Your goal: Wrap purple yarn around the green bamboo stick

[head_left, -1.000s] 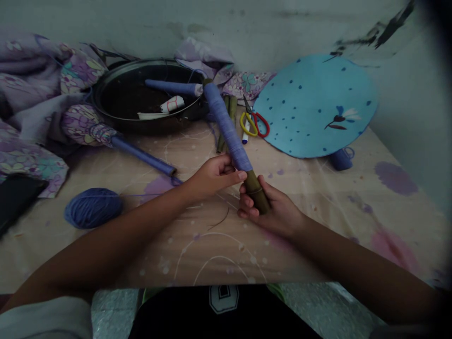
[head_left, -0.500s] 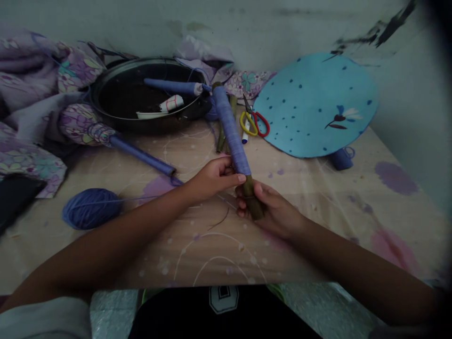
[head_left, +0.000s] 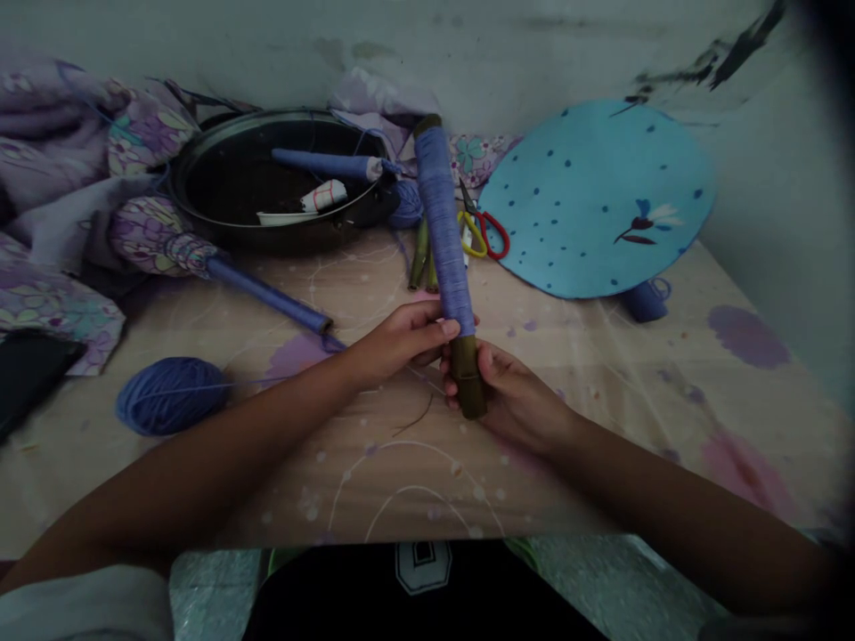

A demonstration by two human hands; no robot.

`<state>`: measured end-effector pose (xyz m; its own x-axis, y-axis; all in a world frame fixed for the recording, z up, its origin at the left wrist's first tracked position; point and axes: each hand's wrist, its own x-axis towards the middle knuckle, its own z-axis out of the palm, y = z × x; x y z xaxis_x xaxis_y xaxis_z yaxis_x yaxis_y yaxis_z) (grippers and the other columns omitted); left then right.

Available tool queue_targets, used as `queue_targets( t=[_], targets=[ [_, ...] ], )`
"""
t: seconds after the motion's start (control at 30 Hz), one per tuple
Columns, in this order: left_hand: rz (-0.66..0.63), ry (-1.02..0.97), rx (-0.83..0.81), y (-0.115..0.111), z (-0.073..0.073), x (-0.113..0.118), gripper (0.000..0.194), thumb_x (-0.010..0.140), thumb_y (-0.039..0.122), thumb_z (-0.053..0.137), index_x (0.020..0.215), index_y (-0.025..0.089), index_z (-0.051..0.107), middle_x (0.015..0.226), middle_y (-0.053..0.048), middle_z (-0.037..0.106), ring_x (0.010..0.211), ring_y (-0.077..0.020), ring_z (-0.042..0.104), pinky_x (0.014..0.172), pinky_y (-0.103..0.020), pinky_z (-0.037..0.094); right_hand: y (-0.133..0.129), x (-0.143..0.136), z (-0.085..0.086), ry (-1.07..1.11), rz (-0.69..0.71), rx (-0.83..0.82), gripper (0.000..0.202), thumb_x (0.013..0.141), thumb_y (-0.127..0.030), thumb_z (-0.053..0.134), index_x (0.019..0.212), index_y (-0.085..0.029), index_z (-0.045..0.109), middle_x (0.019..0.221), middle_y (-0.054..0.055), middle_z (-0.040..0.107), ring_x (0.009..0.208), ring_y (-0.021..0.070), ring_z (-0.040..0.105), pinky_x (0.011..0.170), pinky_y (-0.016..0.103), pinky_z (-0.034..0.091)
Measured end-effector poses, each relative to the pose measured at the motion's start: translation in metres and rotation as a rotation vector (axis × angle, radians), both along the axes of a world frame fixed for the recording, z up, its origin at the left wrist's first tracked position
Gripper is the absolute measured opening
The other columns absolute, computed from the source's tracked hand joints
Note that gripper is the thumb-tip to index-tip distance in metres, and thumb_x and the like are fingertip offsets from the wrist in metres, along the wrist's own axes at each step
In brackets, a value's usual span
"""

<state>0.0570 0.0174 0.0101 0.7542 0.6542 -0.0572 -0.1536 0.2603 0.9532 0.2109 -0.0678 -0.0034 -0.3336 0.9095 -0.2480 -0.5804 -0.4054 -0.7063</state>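
Note:
A bamboo stick wrapped in blue-purple yarn [head_left: 444,223] stands tilted slightly left, its lower end bare and greenish brown. My left hand [head_left: 411,336] is closed around the stick at the lower edge of the wrapping, the thumb on the yarn. Just below, my right hand [head_left: 511,387] grips the bare end between thumb and fingers. From a blue yarn ball [head_left: 172,394] at the left, a strand runs toward my left hand, passing behind the forearm.
Behind lie a black pan [head_left: 247,227], scissors [head_left: 494,236], green sticks [head_left: 419,258] and a blue dotted fan-like board [head_left: 567,209]. Another yarn-wrapped stick [head_left: 267,296] with floral cloth [head_left: 150,233] lies left. A dark flat object [head_left: 36,374] is at the left edge.
The wrapped stick has turned more upright, its top moving right and up and its lower end slightly left. Both hands keep hold of it.

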Motion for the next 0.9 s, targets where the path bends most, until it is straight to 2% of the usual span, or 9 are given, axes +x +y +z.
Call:
queue_targets(
  t=[0.13, 0.3, 0.53, 0.63, 0.77, 0.9],
  targets=[
    [-0.005, -0.001, 0.023, 0.0017, -0.0019, -0.0008, 0.038, 0.075, 0.049, 0.066, 0.081, 0.013, 0.055, 0.051, 0.007, 0.042, 0.04, -0.0024, 0.027, 0.04, -0.02, 0.013, 0.0006, 0.0002, 0.0008, 0.012, -0.034, -0.039, 0.029, 0.075, -0.04, 0.073, 0.092, -0.019, 0.063, 0.087, 0.001, 0.061, 0.074, 0.0116, 0.06, 0.065, 0.024, 0.05],
    [-0.006, 0.024, 0.055, 0.0019, -0.0024, -0.0016, 0.035, 0.078, 0.044, 0.063, 0.091, 0.012, 0.057, 0.059, 0.006, 0.046, 0.041, -0.0015, 0.024, 0.04, -0.02, 0.012, 0.0017, 0.0005, 0.0027, 0.037, -0.079, -0.051, 0.028, 0.073, -0.037, 0.076, 0.089, -0.02, 0.06, 0.086, -0.001, 0.059, 0.074, 0.0109, 0.058, 0.064, 0.024, 0.049],
    [0.082, 0.065, 0.135, 0.0025, -0.0039, -0.0026, 0.038, 0.076, 0.042, 0.067, 0.101, 0.015, 0.056, 0.054, 0.009, 0.037, 0.042, -0.0028, 0.024, 0.041, -0.02, 0.015, 0.001, -0.0011, 0.006, 0.02, -0.158, -0.061, 0.032, 0.067, -0.027, 0.08, 0.085, -0.024, 0.054, 0.082, -0.004, 0.054, 0.074, 0.0116, 0.054, 0.064, 0.026, 0.048],
    [0.118, 0.077, 0.173, 0.0017, -0.0026, -0.0025, 0.032, 0.074, 0.037, 0.07, 0.092, 0.016, 0.054, 0.05, 0.011, 0.034, 0.043, -0.003, 0.026, 0.043, -0.019, 0.017, 0.0003, -0.0015, 0.005, 0.032, -0.185, -0.053, 0.033, 0.066, -0.024, 0.08, 0.085, -0.025, 0.053, 0.083, -0.005, 0.054, 0.073, 0.0107, 0.053, 0.065, 0.026, 0.049],
    [0.105, 0.091, 0.221, 0.0004, 0.0009, -0.0015, 0.027, 0.073, 0.037, 0.069, 0.073, 0.014, 0.054, 0.053, 0.007, 0.042, 0.046, -0.0031, 0.032, 0.044, -0.018, 0.023, 0.0008, 0.0002, 0.0034, 0.048, -0.167, -0.051, 0.032, 0.068, -0.024, 0.079, 0.087, -0.026, 0.053, 0.081, -0.005, 0.054, 0.073, 0.0101, 0.053, 0.067, 0.026, 0.049],
    [0.102, 0.082, 0.235, 0.0011, 0.0009, -0.0006, 0.028, 0.074, 0.038, 0.069, 0.07, 0.014, 0.055, 0.055, 0.005, 0.048, 0.048, -0.0037, 0.038, 0.046, -0.017, 0.03, 0.0033, 0.0033, 0.0031, 0.083, -0.091, -0.06, 0.032, 0.068, -0.028, 0.08, 0.087, -0.024, 0.055, 0.084, -0.004, 0.054, 0.076, 0.0106, 0.054, 0.066, 0.025, 0.05]
  ],
)
